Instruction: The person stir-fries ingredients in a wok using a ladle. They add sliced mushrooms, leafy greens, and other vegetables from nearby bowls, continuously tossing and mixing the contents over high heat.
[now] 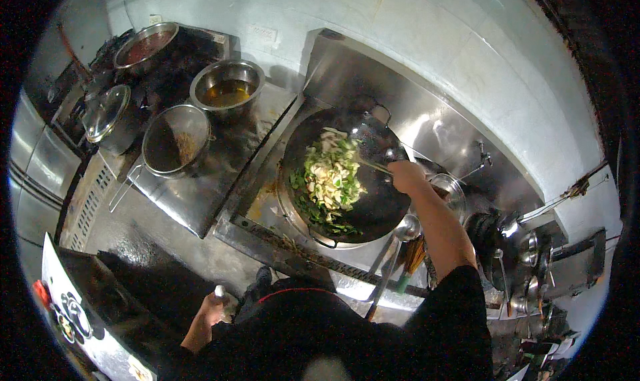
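Observation:
A large black wok (380, 201) sits on the stove in front of me, full of a heap of leafy greens with pale slices (335, 173). Over its right side, my right hand (407, 176) grips the handle of a metal cooking utensil (372, 164). The utensil's working end is buried in the food, so its shape is hidden. Low at my left side, away from the stove, my left hand (212, 308) is closed around a small bottle with a white cap (220, 292). The fingers cover part of the bottle.
A long-handled ladle (407, 227) and a bamboo wok brush (415, 256) lie right of the wok. To the left stand a mesh strainer (176, 138), a steel pot of yellowish liquid (227, 87) and a lidded pot (112, 118). A steel splashback (350, 66) rises behind; a faucet (482, 156) is beside it.

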The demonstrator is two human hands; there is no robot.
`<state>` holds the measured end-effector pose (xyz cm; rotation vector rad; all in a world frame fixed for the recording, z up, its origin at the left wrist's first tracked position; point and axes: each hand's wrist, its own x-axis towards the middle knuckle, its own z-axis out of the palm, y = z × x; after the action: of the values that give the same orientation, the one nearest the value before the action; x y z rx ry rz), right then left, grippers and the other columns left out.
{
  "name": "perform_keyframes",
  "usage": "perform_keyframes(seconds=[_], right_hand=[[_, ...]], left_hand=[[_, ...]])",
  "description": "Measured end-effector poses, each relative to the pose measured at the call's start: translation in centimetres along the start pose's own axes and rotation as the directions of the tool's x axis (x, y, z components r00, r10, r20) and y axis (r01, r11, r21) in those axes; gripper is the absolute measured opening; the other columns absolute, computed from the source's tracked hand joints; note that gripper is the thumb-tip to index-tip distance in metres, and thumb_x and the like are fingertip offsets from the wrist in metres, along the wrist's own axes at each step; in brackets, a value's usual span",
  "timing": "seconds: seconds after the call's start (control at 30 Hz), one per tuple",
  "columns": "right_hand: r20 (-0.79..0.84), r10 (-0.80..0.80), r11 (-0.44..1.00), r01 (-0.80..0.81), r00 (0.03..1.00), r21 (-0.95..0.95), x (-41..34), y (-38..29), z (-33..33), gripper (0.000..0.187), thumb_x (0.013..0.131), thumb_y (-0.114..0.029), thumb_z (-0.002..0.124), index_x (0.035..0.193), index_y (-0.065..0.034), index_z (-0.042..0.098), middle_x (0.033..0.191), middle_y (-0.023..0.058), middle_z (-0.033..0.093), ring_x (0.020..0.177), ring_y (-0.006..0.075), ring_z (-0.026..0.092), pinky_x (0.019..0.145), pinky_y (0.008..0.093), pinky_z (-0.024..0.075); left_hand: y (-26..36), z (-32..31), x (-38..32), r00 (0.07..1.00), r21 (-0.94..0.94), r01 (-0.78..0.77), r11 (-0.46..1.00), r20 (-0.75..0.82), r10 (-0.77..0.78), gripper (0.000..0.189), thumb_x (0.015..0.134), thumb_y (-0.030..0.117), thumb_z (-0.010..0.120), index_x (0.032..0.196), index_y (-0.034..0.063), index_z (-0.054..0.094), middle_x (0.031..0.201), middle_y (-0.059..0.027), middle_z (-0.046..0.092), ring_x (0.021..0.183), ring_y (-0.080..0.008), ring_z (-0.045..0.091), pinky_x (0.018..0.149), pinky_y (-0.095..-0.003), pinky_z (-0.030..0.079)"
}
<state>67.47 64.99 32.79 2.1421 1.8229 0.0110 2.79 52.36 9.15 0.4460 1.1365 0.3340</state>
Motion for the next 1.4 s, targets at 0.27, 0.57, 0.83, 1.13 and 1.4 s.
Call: perform_keyframes(seconds=[0.27, 0.57, 0.83, 1.13, 1.4], right_hand=[[-0.094, 0.201, 0.971, -0.211, 0.975, -0.111, -1.7, -3.7, -5.3, 0.020, 0.086, -0.012, 0.057, 0.102, -0.0054, 0.067, 0.101, 0.0179, 0.068, 0.092, 0.0355, 0.068, 0.073, 0.0467, 0.0553], [0.168, -0.121, 0.667, -0.045, 0.978, 0.744, -12.9, -11.7, 4.0, 0.068, 0.077, -0.008, 0.061, 0.141, -0.0034, 0.040, 0.090, 0.0243, 0.066, 0.080, 0.0337, 0.067, 0.071, 0.0434, 0.0512], [0.560, -0.218, 0.631, -0.323, 0.799, 0.706, -26.6, -5.8, -7.1, 0.052, 0.088, -0.020, 0.066, 0.135, -0.0093, 0.047, 0.093, 0.0188, 0.067, 0.085, 0.0291, 0.068, 0.076, 0.0417, 0.0509], [0.232, 0.024, 0.718, -0.178, 0.973, 0.673, -23.7, -9.8, 2.7, 0.048, 0.084, -0.010, 0.056, 0.130, -0.0026, 0.043, 0.084, 0.0267, 0.064, 0.082, 0.0445, 0.064, 0.071, 0.0520, 0.0500], [0.187, 0.045, 0.642, -0.172, 0.981, 0.747, -19.8, -10.5, 3.5, 0.038, 0.082, -0.009, 0.055, 0.119, -0.0025, 0.049, 0.082, 0.0258, 0.064, 0.080, 0.0465, 0.063, 0.069, 0.0532, 0.0475]], left_hand=[[8.3, 14.6, 3.7, 0.968, -0.053, -0.064, 0.997, 0.239, 0.075, 0.034, 0.098, 0.032, 0.052, 0.110, -0.0006, 0.057, 0.091, -0.0147, 0.066, 0.073, -0.0276, 0.066, 0.062, -0.0391, 0.055], [11.2, 30.3, 14.5, 0.976, 0.278, -0.113, 0.954, 0.210, 0.055, 0.031, 0.096, 0.031, 0.049, 0.090, 0.0031, 0.060, 0.066, -0.0085, 0.060, 0.054, -0.0227, 0.060, 0.042, -0.0415, 0.044], [14.5, 31.1, 4.1, 0.666, 0.532, -0.742, 0.407, 0.517, 0.537, 0.016, 0.090, 0.017, 0.053, 0.085, 0.0025, 0.057, 0.074, -0.0104, 0.060, 0.061, -0.0258, 0.064, 0.051, -0.0428, 0.052], [6.2, 24.0, 8.2, 0.793, 0.351, 0.015, 0.936, 0.566, -0.225, 0.056, 0.100, 0.046, 0.040, 0.114, -0.0040, 0.061, 0.095, -0.0150, 0.067, 0.080, -0.0275, 0.066, 0.064, -0.0355, 0.053], [8.8, 27.3, 9.6, 0.961, 0.262, 0.028, 0.965, 0.258, -0.098, 0.024, 0.086, 0.018, 0.062, 0.104, 0.0023, 0.059, 0.090, -0.0100, 0.065, 0.075, -0.0232, 0.066, 0.060, -0.0374, 0.054]])
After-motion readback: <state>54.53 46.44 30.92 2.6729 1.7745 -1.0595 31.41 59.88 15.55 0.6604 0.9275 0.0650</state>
